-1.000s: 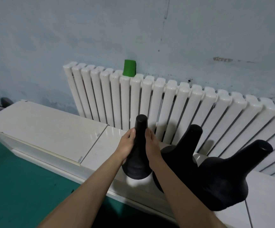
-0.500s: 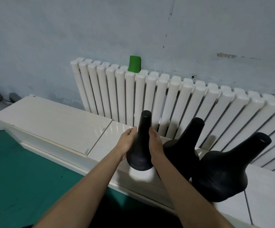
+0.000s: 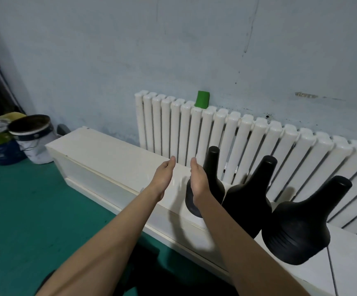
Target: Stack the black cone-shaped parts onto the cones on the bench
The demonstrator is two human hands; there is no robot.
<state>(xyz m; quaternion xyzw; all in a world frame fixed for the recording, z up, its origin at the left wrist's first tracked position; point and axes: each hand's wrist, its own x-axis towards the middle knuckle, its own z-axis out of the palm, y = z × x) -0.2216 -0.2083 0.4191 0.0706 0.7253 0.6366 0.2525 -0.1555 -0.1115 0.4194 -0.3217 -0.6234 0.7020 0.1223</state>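
Left hand (image 3: 163,178) and right hand (image 3: 197,182) were held flat, fingers straight, nothing gripped. The leftmost black cone (image 3: 213,167) looked rubbery, light-ish; probably best grabbed round the neck.

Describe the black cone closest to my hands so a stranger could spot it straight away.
Below the white radiator, a white bench carries three black cones in a row. Yours is the leftmost cone, just behind the right hand. It is the slimmest and stands upright; the middle cone and the rightmost cone are bulkier and lean right.
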